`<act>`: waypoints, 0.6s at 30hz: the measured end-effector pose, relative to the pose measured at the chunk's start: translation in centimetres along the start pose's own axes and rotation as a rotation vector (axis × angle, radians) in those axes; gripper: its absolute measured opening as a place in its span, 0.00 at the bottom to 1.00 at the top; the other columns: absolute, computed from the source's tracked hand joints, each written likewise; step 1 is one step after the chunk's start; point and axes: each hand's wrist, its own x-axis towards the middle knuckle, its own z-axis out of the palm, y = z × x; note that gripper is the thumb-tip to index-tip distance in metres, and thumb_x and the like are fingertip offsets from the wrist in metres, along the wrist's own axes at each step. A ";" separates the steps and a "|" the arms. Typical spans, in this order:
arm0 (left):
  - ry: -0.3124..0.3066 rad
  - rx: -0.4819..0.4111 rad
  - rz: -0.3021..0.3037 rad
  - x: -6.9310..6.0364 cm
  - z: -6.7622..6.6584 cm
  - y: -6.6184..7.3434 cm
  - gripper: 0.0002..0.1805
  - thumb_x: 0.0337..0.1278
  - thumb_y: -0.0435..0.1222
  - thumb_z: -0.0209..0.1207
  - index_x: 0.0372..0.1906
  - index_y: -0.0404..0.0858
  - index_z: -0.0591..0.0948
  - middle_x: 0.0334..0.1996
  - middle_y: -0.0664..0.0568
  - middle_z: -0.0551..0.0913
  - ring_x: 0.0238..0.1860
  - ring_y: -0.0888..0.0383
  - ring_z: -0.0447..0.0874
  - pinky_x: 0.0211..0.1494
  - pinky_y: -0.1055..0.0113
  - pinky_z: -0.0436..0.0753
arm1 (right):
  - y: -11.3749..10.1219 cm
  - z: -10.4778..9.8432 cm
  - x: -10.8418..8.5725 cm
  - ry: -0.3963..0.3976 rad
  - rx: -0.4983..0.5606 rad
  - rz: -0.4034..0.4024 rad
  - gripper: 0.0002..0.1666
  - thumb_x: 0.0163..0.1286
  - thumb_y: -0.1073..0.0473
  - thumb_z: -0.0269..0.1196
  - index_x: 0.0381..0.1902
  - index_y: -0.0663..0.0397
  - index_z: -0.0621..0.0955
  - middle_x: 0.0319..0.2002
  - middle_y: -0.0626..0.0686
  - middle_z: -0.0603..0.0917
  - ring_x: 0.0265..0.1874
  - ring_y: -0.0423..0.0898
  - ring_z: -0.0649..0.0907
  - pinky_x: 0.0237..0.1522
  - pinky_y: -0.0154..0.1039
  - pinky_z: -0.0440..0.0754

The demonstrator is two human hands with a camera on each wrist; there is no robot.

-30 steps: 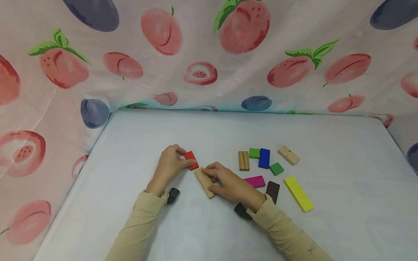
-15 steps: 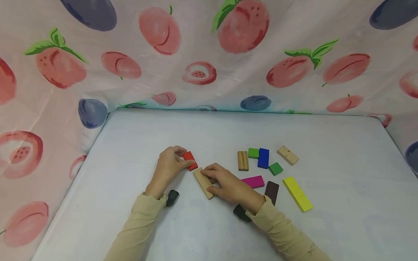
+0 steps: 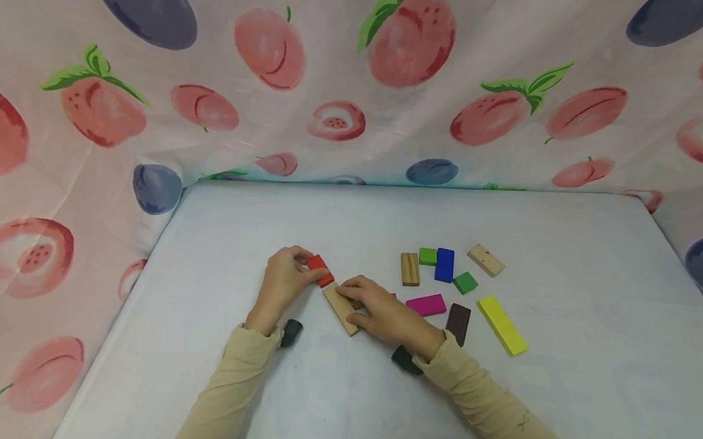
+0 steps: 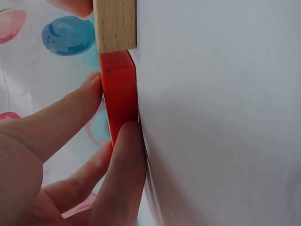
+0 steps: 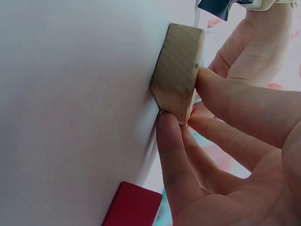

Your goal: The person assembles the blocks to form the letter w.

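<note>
Left hand [image 3: 285, 278]: angled inward, pinching red block [image 3: 317, 263] on worktop [image 3: 588, 266]. Right hand [image 3: 377, 309]: slanted inward, pinching plain wooden block [image 3: 337, 305], end to end beside it. Right sleeve [image 3: 493, 402]: X-like mark [image 3: 523, 420].

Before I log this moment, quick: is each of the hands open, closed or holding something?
Left hand: holding the red block.
Right hand: holding the long plain wooden block.

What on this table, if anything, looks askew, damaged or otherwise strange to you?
Nothing stands out. The yellow block and its loose neighbours lie at mixed angles, but none looks visibly damaged. The left hand pinches a red block roughly in line with the right hand's long wooden block.
</note>
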 end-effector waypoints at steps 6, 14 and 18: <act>-0.002 -0.001 -0.014 -0.2 0.0 0.1 0.23 0.48 0.39 0.75 0.47 0.30 0.83 0.40 0.41 0.84 0.33 0.52 0.83 0.34 0.67 0.78 | -0.1 0.0 -0.1 0.005 -0.019 -0.014 0.31 0.69 0.66 0.64 0.68 0.66 0.71 0.62 0.59 0.73 0.57 0.50 0.77 0.61 0.48 0.78; 0.001 0.009 -0.001 -0.4 0.0 0.1 0.23 0.48 0.40 0.75 0.46 0.30 0.84 0.39 0.41 0.83 0.33 0.53 0.83 0.33 0.66 0.79 | -0.4 0.0 -0.2 0.010 -0.033 -0.002 0.31 0.69 0.66 0.64 0.68 0.67 0.72 0.62 0.59 0.73 0.58 0.51 0.77 0.61 0.49 0.78; 0.008 0.018 0.014 -0.5 0.1 0.1 0.23 0.48 0.40 0.75 0.46 0.30 0.84 0.39 0.41 0.83 0.34 0.53 0.83 0.35 0.65 0.79 | -0.4 0.2 -0.2 0.022 -0.027 0.010 0.31 0.69 0.65 0.65 0.68 0.66 0.72 0.61 0.58 0.74 0.57 0.51 0.77 0.61 0.48 0.78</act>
